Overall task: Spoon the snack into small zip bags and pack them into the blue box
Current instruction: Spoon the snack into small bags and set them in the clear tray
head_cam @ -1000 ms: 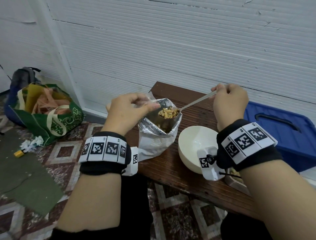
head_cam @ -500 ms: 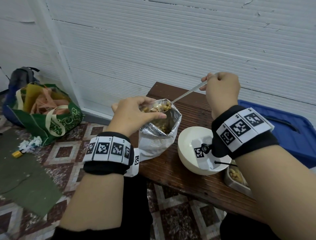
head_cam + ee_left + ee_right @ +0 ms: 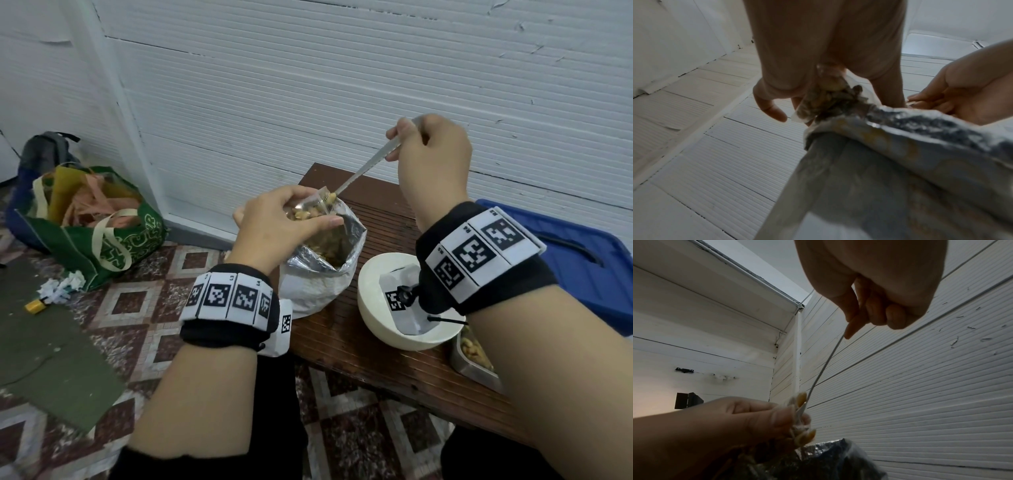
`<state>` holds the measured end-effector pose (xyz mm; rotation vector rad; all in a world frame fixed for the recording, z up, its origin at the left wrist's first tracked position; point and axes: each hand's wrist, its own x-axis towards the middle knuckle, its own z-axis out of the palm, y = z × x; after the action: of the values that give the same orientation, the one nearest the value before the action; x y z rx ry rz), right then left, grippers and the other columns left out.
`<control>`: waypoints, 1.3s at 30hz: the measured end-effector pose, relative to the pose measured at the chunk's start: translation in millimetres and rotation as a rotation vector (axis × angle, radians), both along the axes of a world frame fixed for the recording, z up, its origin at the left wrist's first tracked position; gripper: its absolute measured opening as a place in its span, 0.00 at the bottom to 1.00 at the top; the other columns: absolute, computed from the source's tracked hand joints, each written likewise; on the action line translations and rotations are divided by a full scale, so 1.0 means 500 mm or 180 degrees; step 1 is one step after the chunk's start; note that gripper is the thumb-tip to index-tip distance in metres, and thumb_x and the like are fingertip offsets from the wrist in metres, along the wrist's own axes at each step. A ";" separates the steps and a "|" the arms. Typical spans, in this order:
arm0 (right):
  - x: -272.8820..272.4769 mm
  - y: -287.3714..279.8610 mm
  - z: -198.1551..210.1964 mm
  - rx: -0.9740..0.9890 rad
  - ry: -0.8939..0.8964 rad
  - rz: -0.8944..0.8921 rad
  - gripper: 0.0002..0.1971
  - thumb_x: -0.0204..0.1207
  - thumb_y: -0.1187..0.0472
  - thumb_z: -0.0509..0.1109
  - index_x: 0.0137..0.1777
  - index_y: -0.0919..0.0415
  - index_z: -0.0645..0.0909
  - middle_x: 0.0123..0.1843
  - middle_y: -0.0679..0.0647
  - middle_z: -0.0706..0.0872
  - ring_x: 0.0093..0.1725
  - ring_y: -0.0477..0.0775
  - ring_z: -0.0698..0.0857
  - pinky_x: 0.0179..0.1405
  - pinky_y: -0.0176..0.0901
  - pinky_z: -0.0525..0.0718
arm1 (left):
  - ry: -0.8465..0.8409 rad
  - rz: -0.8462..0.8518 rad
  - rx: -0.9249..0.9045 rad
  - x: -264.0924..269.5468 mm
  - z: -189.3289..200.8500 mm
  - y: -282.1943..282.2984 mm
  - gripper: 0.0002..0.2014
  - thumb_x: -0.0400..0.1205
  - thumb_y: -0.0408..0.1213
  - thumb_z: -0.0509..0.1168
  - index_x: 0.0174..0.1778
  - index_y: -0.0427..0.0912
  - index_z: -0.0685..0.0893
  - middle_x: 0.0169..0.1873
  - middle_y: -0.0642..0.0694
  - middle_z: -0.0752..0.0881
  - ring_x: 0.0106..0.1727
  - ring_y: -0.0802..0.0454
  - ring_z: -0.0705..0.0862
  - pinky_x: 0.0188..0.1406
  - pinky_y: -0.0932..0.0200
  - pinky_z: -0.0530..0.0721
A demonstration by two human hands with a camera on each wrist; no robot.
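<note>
My left hand [image 3: 284,219] pinches a small clear zip bag [image 3: 313,209] partly filled with yellow snack pieces, just above the open silver foil snack bag [image 3: 318,274] on the wooden table [image 3: 342,342]. My right hand [image 3: 431,154] grips the handle of a metal spoon [image 3: 363,171], tilted steeply with its bowl inside the zip bag's mouth. Seen from the left wrist, the zip bag [image 3: 828,100] hangs under my left hand [image 3: 818,65] over the foil bag [image 3: 900,154]. In the right wrist view my right hand [image 3: 875,305] holds the spoon [image 3: 824,366] down into the zip bag [image 3: 801,418].
A white bowl [image 3: 380,318] stands right of the foil bag. A metal tray [image 3: 472,356] with snack sits at the table's right front edge. The blue box [image 3: 565,260], lid on, is at the far right. A green tote bag [image 3: 92,222] and a backpack [image 3: 44,150] lie on the tiled floor.
My right hand has risen and tipped the spoon from nearly level over the foil bag to steeply down into the zip bag. The left hand stayed above the foil bag.
</note>
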<state>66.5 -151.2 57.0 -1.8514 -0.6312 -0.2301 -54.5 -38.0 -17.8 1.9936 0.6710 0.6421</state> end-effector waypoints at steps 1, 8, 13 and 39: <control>-0.002 -0.001 0.002 0.0028 -0.0112 0.0034 0.12 0.84 0.59 0.59 0.41 0.55 0.81 0.43 0.58 0.88 0.45 0.53 0.86 0.43 0.37 0.80 | -0.0039 0.0015 -0.0059 0.000 -0.003 0.001 0.23 0.50 0.76 0.73 0.36 0.72 0.80 0.41 0.73 0.80 0.56 0.59 0.82 0.68 0.38 0.76; -0.005 -0.012 0.015 0.0424 -0.0699 0.0116 0.11 0.84 0.60 0.60 0.42 0.57 0.80 0.34 0.45 0.82 0.38 0.47 0.84 0.39 0.31 0.78 | -0.0279 0.0019 -0.0285 0.002 -0.006 0.005 0.24 0.56 0.66 0.75 0.44 0.63 0.80 0.46 0.65 0.82 0.53 0.59 0.84 0.59 0.45 0.85; 0.006 -0.032 0.024 0.0784 -0.0843 -0.0216 0.10 0.83 0.60 0.60 0.43 0.57 0.80 0.33 0.38 0.80 0.32 0.32 0.81 0.37 0.24 0.74 | -0.0567 0.0102 -0.0347 -0.001 -0.008 0.013 0.22 0.63 0.58 0.77 0.50 0.53 0.86 0.45 0.59 0.87 0.48 0.74 0.82 0.49 0.75 0.79; -0.049 -0.097 -0.128 0.0033 0.0735 -0.0031 0.15 0.81 0.46 0.63 0.43 0.53 0.87 0.35 0.47 0.86 0.40 0.39 0.83 0.46 0.37 0.77 | -0.1376 -0.0504 -0.0397 0.028 0.042 -0.069 0.06 0.73 0.42 0.77 0.41 0.45 0.88 0.43 0.66 0.89 0.50 0.74 0.84 0.47 0.78 0.78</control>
<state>42.0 -199.9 -7.0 -1.8382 -0.4604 -0.0246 -40.5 -72.3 3.0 1.6961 0.2810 0.8764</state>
